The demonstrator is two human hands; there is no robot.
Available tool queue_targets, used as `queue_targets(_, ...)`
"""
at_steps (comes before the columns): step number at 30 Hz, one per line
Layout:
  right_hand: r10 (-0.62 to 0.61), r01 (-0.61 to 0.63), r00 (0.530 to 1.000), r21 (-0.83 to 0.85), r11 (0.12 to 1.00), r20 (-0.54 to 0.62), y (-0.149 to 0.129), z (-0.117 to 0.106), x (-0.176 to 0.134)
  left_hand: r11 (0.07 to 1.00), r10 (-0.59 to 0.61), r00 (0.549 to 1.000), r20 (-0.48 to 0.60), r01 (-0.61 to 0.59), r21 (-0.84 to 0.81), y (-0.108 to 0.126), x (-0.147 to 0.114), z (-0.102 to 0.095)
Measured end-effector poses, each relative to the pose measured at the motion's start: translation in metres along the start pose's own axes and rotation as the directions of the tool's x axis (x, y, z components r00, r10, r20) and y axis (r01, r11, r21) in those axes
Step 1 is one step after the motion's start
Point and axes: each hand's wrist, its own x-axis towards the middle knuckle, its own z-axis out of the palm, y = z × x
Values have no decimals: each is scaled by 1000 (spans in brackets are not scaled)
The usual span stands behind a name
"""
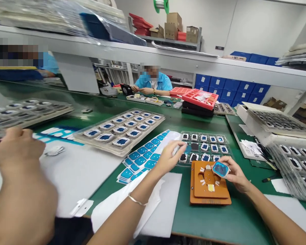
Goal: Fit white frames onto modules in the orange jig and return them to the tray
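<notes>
My right hand [236, 175] grips a smartwatch case [221, 169] by its edge, its face covered with blue film. The case is tilted above the right side of an orange fixture block [210, 190]. To the left, my left hand [169, 156], with a bangle at the wrist, is closed in a pinch on a small translucent blue film piece [187, 148]. Below that forearm lie sheets of blue film stickers [145, 154] with white backing paper [127, 202]. Behind the fixture sits a clear tray [180, 134] of watch cases.
A co-worker's hand [17, 146] and arm reach in at the left. A larger tray [114, 151] of watch cases stands mid-left. Stacked trays [290, 190] flank the right side, and red trays [200, 98] stand behind. A shelf beam [142, 54] crosses above the bench.
</notes>
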Motion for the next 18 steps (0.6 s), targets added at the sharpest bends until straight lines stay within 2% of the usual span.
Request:
queue_targets(3, -24, 23, 999, 8, 1000, 44, -3, 9, 1, 957, 238, 957, 165, -201, -211, 13, -9, 16)
queue_targets(7, -18, 16, 1000, 68, 998, 18, -4, 15, 1, 816, 479, 854, 203, -349, -460, 21, -17, 32)
queue_targets(10, 9, -9, 1000, 136, 991, 2, -5, 15, 1, 805, 520, 819, 242, -376, -459, 24, -17, 35)
queue_targets(18, 49, -38, 998, 246, 968, -38, 0, 11, -2, 846, 513, 787, 344, -394, -360, 29, -16, 32)
